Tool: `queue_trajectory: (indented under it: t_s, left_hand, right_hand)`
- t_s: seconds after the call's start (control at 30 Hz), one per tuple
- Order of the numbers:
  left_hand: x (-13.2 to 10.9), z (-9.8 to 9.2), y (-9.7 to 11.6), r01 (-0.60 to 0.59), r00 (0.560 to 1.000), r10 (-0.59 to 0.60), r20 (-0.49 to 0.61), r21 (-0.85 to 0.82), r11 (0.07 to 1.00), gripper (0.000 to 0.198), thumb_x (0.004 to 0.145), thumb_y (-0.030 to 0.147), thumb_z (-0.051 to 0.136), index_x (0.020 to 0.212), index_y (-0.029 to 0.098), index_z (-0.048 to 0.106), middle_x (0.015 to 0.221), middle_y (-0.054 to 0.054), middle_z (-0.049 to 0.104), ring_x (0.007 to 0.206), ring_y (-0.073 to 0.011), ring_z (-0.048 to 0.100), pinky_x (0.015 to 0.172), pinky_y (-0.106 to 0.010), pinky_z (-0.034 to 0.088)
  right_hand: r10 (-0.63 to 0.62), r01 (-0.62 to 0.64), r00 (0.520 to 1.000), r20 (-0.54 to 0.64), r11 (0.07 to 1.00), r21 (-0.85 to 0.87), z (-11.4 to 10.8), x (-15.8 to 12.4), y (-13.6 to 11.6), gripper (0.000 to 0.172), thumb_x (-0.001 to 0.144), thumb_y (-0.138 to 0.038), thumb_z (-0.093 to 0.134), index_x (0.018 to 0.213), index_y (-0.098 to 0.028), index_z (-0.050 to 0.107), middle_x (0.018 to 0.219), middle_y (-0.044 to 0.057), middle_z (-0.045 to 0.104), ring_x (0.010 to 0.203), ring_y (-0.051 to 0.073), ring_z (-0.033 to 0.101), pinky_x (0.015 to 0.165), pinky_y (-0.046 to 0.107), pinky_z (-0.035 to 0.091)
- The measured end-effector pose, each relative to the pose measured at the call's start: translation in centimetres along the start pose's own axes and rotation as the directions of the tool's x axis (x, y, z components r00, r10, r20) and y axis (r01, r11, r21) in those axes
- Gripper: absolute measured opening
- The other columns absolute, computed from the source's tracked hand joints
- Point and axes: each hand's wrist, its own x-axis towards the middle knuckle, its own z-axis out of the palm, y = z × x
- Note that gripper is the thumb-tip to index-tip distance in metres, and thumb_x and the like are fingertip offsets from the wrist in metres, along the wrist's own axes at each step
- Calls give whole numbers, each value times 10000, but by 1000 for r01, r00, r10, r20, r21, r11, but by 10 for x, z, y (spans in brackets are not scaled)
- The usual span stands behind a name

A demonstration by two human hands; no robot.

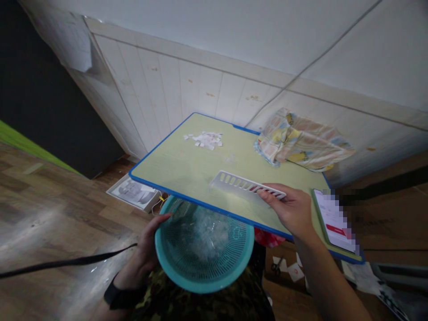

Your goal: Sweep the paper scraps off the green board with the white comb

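My left hand (149,243) grips the rim of a teal plastic basket (203,285) at its left side. The basket sits over my lap, partly under the near edge of the small table, with a heap of small clear pieces (209,234) inside. In my right hand (294,209) is a white slotted plastic strip (236,182), pinched at its right end and held low over the tabletop (167,165). Beyond it, small white pieces (207,140) lie in a pile. A few clear bits (230,158) rest nearer the strip.
A crumpled patterned cloth (297,142) lies at the table's back right. A phone (334,220) rests on the right edge. On the floor at left is an open white box (133,191); scissors (277,266) and papers lie below at right. A panelled wall (200,84) stands behind.
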Motion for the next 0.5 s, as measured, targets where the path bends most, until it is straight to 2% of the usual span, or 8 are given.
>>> queue_trajectory:
  t_s: [0.27, 0.4, 0.5]
  left_hand:
    - [-4, 1, 4, 73, 996, -72, 57, -14, 997, 427, 940, 170, 494, 622, 98, 770, 563, -126, 767, 434, -211, 695, 469, -291, 590]
    - [-7, 3, 7, 68, 997, -68, 41, -3, 998, 474, 957, 164, 456, 613, 84, 772, 532, -130, 752, 413, -217, 686, 445, -297, 580]
    - [-7, 3, 8, 66, 998, -66, 15, 0, 998, 495, 967, 159, 439, 614, 74, 776, 544, -142, 759, 437, -227, 703, 492, -310, 600]
  right_hand:
    - [-16, 11, 997, 76, 998, 61, 8, 6, -4, 129, 843, -316, 738, 905, -233, 814, 848, 26, 805, 705, 189, 752, 625, 256, 572]
    - [-61, 54, 991, 117, 996, 65, 5, 5, -5, 109, 844, -306, 740, 901, -252, 816, 845, 13, 805, 716, 181, 755, 650, 244, 575]
    - [-80, 72, 987, 136, 996, 61, 1, 2, -5, 100, 842, -303, 745, 900, -264, 817, 843, 7, 805, 717, 181, 757, 644, 238, 572]
